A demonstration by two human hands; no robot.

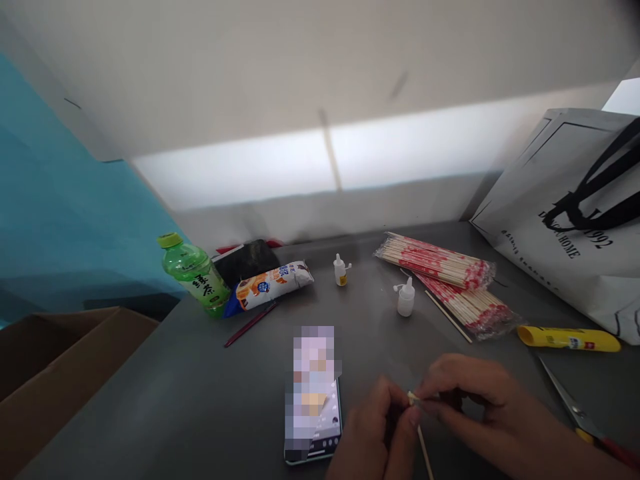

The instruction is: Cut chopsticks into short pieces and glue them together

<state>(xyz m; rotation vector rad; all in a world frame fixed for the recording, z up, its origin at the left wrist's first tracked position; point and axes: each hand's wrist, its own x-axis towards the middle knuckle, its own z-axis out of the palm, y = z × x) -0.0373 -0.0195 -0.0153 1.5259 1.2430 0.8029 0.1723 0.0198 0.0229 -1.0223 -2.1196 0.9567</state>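
Fingertips meet at the lower right of the head view. My left hand [383,430] is closed in a pinch on a small pale piece [413,398], perhaps wood. Against the other side of that piece, my right hand [475,400] is closed too, thumb and forefinger together; something thin and greyish shows between them, too small to name. Below the fingertips runs a thin wooden stick [425,452]; whether it is held or lies on the table cannot be made out. A phone [336,427] with a blurred screen lies left of my left hand.
Two small glue bottles [406,300] stand ahead. Beyond lie wrapped bundles of wooden sticks [435,260] and a loose stick [449,317]. Scissors [570,403], a yellow tube [570,339] and a white bag [565,200] are right; a green bottle [195,273], snack packet [273,287] and cardboard box [75,367] left.
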